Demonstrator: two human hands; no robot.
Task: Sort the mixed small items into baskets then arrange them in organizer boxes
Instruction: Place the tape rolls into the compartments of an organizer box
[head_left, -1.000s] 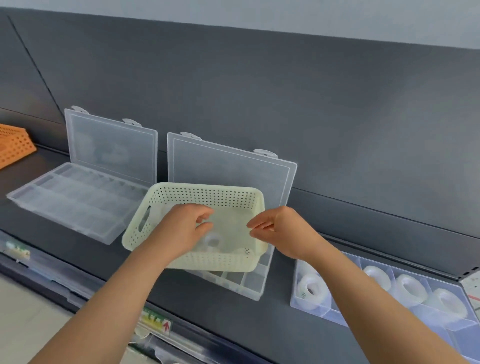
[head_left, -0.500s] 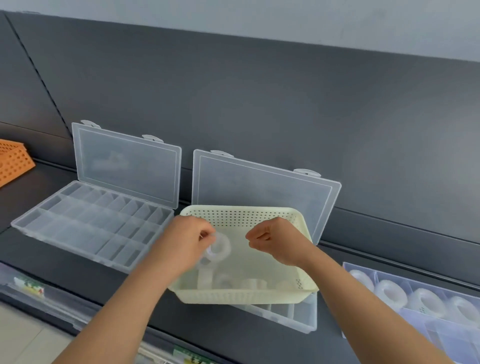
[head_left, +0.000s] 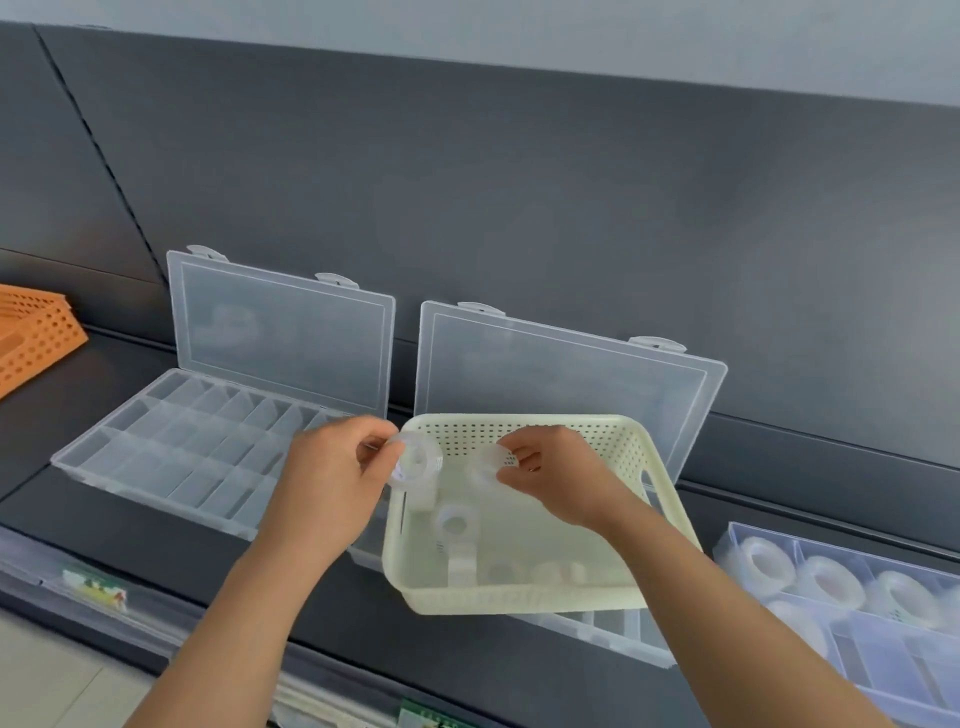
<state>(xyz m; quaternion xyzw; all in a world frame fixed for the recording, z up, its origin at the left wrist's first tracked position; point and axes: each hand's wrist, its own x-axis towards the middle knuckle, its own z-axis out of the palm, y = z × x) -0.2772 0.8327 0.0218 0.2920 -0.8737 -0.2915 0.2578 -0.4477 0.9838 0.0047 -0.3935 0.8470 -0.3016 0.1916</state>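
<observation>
A cream perforated basket (head_left: 667, 525) sits on top of an open clear organizer box (head_left: 613, 631) in the middle of the shelf. Several clear tape rolls (head_left: 457, 522) lie inside the basket. My left hand (head_left: 332, 478) pinches one clear tape roll (head_left: 418, 460) above the basket's left rim. My right hand (head_left: 550, 478) pinches another tape roll (head_left: 488, 462) over the basket's far side. A second open organizer box (head_left: 171, 447) with bare compartments lies to the left.
An orange perforated basket (head_left: 31, 338) stands at the far left. A bluish divided tray (head_left: 852, 623) holding several tape rolls sits at the right. Both box lids lean against the dark back panel (head_left: 519, 208). The shelf's front edge carries price labels (head_left: 96, 592).
The view has shifted so the basket sits further right. Both hands have lifted out of the basket, each now holding a tape roll; the left hand has moved left toward the basket's rim.
</observation>
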